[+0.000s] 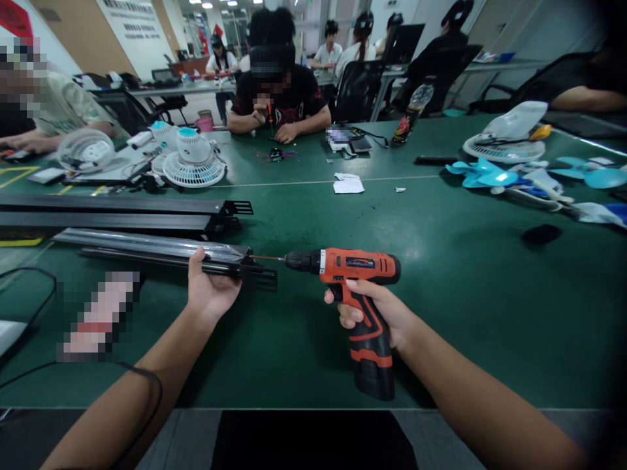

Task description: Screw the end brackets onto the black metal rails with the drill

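Observation:
My right hand (377, 310) is closed round the grip of an orange and black cordless drill (360, 267). The drill lies level, and its thin bit points left at the end of a long black and silver rail (151, 247) lying on the green table (441, 274). My left hand (210, 287) grips that rail near its right end, thumb on top, close to a black bracket (259, 275). The bit's tip reaches the rail's end piece.
Two more black rails (112, 212) lie behind the held one. Small white and teal fans (193, 160) stand at the back left, and fan parts and blue blades (499, 171) lie at the right. People sit across and beside the table. A cable (29, 274) runs at the left.

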